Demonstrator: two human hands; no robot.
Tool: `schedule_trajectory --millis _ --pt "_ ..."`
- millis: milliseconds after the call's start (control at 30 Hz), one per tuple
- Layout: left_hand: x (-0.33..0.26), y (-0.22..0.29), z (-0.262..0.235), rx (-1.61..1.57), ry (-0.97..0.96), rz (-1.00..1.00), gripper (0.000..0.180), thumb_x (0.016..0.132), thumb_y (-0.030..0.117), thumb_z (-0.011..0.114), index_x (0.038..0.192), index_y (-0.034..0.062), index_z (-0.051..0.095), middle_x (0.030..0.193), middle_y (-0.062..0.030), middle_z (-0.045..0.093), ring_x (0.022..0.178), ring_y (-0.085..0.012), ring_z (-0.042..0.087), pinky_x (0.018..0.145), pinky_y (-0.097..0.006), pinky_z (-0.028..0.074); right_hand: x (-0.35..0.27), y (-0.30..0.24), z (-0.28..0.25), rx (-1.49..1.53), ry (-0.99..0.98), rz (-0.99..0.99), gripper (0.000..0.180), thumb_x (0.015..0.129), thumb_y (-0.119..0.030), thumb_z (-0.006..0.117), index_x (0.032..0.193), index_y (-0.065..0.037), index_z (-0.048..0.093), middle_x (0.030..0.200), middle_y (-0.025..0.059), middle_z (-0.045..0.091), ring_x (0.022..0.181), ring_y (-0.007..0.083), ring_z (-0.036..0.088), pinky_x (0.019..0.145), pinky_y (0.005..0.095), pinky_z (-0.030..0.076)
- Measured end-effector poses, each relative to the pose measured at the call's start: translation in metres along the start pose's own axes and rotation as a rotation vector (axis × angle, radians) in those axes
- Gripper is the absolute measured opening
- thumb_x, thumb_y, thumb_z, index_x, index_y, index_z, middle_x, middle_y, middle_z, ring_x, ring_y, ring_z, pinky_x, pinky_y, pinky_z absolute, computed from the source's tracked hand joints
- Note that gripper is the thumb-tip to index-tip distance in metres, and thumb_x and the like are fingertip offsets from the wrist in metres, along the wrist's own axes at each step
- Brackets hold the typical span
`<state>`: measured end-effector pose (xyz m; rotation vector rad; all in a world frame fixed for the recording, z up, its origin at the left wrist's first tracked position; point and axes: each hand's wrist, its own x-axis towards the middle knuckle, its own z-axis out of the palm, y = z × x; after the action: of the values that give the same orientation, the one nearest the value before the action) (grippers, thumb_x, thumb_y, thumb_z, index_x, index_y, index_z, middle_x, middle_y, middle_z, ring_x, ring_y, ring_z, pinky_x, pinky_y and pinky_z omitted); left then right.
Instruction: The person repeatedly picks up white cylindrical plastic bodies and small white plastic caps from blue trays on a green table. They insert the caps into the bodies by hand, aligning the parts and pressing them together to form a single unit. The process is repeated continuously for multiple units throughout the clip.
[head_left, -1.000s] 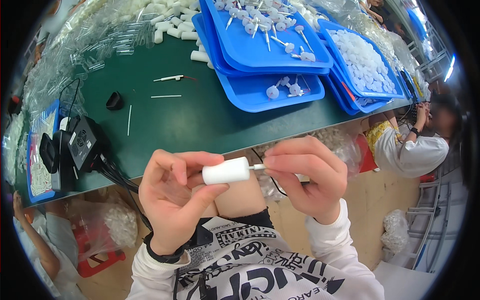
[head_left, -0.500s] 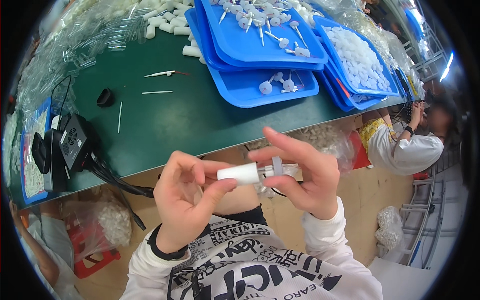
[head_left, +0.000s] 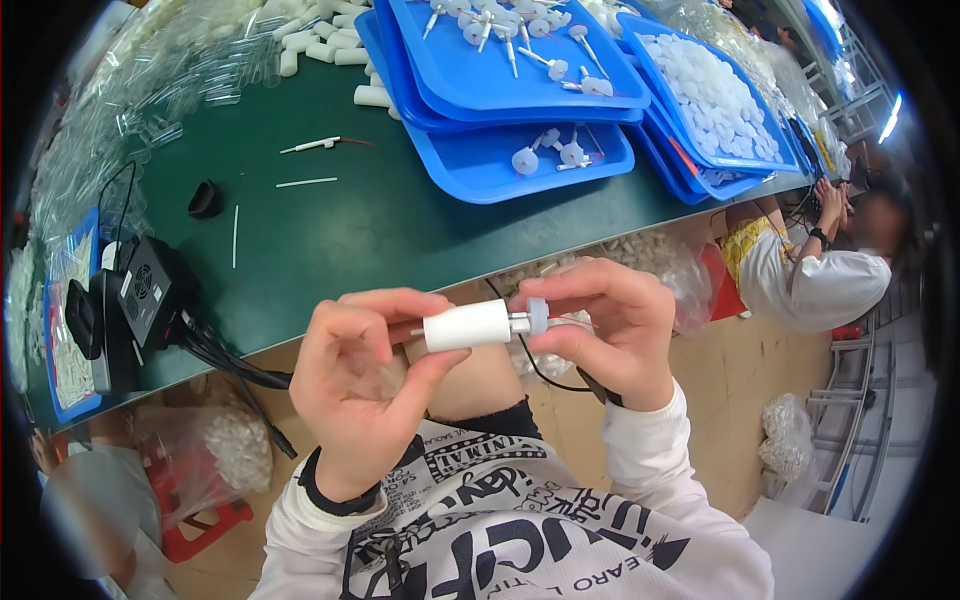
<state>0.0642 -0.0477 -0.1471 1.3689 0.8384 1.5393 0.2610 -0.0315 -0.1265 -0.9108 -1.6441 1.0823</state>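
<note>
A smooth white plastic tube (head_left: 467, 327) lies level above my lap, gripped between thumb and fingers of my left hand (head_left: 350, 380). A thin tip pokes out of the tube's left end. At its right end a translucent round cap (head_left: 538, 316) stands slightly off the rim, its narrower stem reaching to the tube's mouth. My right hand (head_left: 620, 325) pinches this cap between thumb and fingers. Thin red wires (head_left: 573, 320) trail from the cap's outer side towards my right palm.
On the green table (head_left: 370, 225) lie a thin wired stick (head_left: 325, 144), white rods (head_left: 306, 182) and a black holder (head_left: 205, 199). Blue trays (head_left: 480, 189) hold capped sticks; another tray (head_left: 705, 95) holds white discs. A black fan device (head_left: 155, 280) stands left. A person (head_left: 825, 270) sits far right.
My right hand's raised, spread fingers have closed around the cap. The tube and cap have moved slightly up and left, and a thin tip now shows at the tube's left end.
</note>
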Motion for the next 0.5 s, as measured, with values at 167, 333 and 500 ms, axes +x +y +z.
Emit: schedule_trajectory --millis 167,333,500 --pt "-0.003 -0.007 -0.005 0.174 -0.061 0.262 0.035 0.067 -0.016 0.065 0.076 0.0037 0.037 0.099 -0.0229 0.058 0.089 -0.0264 0.063 0.076 -0.034 0.053 -0.001 0.004 0.008 0.125 -0.006 -0.022 0.026 0.071 0.0 0.072 0.096 0.004 0.064 0.083 0.0109 0.067 0.076 0.0162 0.066 0.069 0.0263 0.054" --pt "-0.004 0.004 0.004 -0.142 -0.001 -0.135 0.033 0.072 -0.014 0.064 0.078 0.0031 0.036 0.104 -0.0233 0.055 0.093 -0.0258 0.061 0.078 -0.034 0.054 -0.002 0.003 0.015 -0.038 0.04 -0.062 0.025 0.071 -0.005 0.074 0.093 0.004 0.065 0.081 0.0101 0.067 0.072 0.0151 0.066 0.066 0.0248 0.054" --pt "0.0 0.004 -0.01 -0.247 0.009 -0.314 0.034 0.073 -0.015 0.062 0.079 0.0033 0.034 0.097 -0.0222 0.058 0.093 -0.025 0.061 0.078 -0.033 0.055 -0.004 0.003 0.012 -0.173 0.044 -0.111 0.024 0.07 -0.009 0.076 0.087 0.003 0.064 0.077 0.0087 0.067 0.069 0.014 0.065 0.06 0.0235 0.053"
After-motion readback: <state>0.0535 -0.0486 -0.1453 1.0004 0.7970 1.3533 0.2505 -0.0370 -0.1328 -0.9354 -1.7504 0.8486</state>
